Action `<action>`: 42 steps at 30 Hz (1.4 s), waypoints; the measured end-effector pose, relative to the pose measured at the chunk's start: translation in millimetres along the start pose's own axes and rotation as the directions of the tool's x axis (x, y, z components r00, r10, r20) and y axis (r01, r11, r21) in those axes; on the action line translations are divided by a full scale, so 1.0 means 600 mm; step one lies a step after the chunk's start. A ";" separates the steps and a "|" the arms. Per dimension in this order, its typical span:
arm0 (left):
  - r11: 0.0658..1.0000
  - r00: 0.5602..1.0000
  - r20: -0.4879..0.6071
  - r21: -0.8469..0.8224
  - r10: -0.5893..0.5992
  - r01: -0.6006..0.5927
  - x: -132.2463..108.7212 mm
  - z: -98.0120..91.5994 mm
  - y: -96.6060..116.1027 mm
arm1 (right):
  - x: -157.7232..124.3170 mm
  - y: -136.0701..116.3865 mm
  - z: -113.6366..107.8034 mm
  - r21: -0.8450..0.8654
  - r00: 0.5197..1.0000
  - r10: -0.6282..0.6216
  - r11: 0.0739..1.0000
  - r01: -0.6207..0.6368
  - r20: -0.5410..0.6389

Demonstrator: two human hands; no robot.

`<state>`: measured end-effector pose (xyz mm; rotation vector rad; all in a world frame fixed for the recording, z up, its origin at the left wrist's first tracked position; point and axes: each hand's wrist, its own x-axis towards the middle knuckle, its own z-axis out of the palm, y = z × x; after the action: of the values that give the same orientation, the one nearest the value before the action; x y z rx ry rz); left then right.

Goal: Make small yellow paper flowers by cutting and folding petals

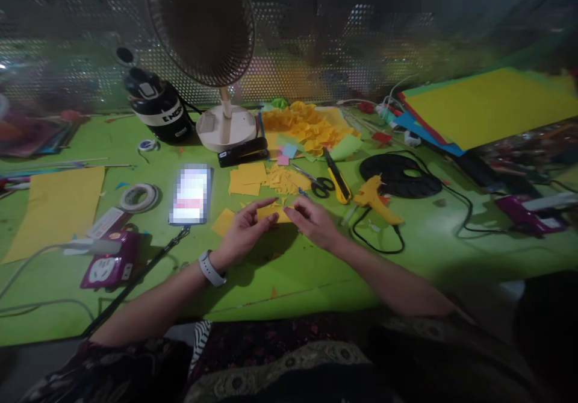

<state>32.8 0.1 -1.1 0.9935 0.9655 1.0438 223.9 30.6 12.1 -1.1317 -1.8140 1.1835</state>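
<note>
My left hand point(248, 225) pinches one end of a small piece of orange-yellow paper point(280, 215) between thumb and fingers. At its other end, my right hand point(315, 222) grips the same paper, fingers curled. Just behind the hands lies a heap of cut yellow paper scraps point(289, 177), with flat yellow paper squares point(247, 178) to its left. Dark-handled scissors point(321, 187) rest beyond my right hand. Beside them are a yellow box cutter point(338, 180) and a yellow glue gun point(377, 199). One more yellow sheet corner point(222, 222) shows by my left hand.
A lit phone point(190, 195), a tape roll point(139, 198) and a purple power strip point(112, 261) lie left. Behind stand a fan point(226, 129), a black bottle point(162, 114), a stapler point(242, 152) and crumpled orange paper pieces point(307, 123). Coloured sheets point(492, 111) are stacked at right.
</note>
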 end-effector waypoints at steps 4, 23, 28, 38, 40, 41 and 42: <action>1.000 1.000 -0.002 0.025 -0.002 0.002 -0.003 0.002 0.007 | -0.001 -0.002 0.001 -0.013 0.999 0.023 1.000 -0.024 -0.034; 0.996 0.992 0.086 0.032 -0.089 0.087 0.006 -0.014 0.017 | 0.002 0.011 -0.001 -0.050 0.989 -0.068 0.996 0.076 0.134; 0.991 0.982 0.138 0.054 -0.127 0.121 0.009 -0.020 0.018 | 0.002 0.012 0.001 -0.088 0.981 -0.072 0.992 0.089 0.180; 0.993 0.984 0.148 0.090 -0.094 0.082 0.018 -0.039 0.031 | 0.004 -0.002 -0.019 0.113 0.993 0.040 0.992 -0.053 0.111; 0.992 0.983 0.156 0.094 -0.096 0.082 0.017 -0.040 0.032 | 0.005 -0.005 -0.024 0.195 0.990 0.090 0.974 -0.111 0.113; 0.992 0.983 0.155 0.096 -0.097 0.083 0.016 -0.039 0.033 | 0.005 -0.006 -0.025 0.238 0.984 0.120 0.960 -0.149 0.130; 0.992 0.984 0.152 0.100 -0.098 0.083 0.015 -0.037 0.033 | 0.006 -0.006 -0.027 0.281 0.975 0.150 0.941 -0.191 0.162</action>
<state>9.0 16.4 10.9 1.0821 0.9271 0.8383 235.4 38.6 21.5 -1.0697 -1.5920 1.6109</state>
